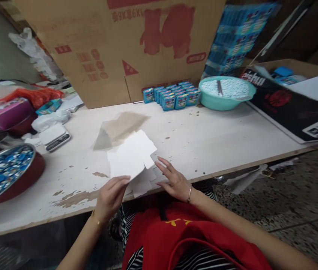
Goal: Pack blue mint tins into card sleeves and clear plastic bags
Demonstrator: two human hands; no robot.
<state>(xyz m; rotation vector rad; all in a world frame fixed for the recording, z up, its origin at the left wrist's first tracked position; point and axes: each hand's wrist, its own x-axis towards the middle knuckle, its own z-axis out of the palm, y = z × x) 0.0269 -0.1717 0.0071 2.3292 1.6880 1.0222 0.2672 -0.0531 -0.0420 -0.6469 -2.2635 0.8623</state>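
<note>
The left hand (111,197) pinches the near edge of the white card sheet (130,155), in the centre of the frame; the right hand (175,182) is spread beside it. The card has a slit, so a pull there could tear it. It may also slip off the bench (215,150), because the edge is near. At the far left, the red bowl (32,174) contains blue, shiny pieces (3,168); at upper right, the turquoise basin (223,104) contains small pale pieces (232,88).

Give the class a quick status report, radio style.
Left hand: pinching white sheet edge. Right hand: open beside it. Small blue boxes: grouped behind, away from both hands.
</note>
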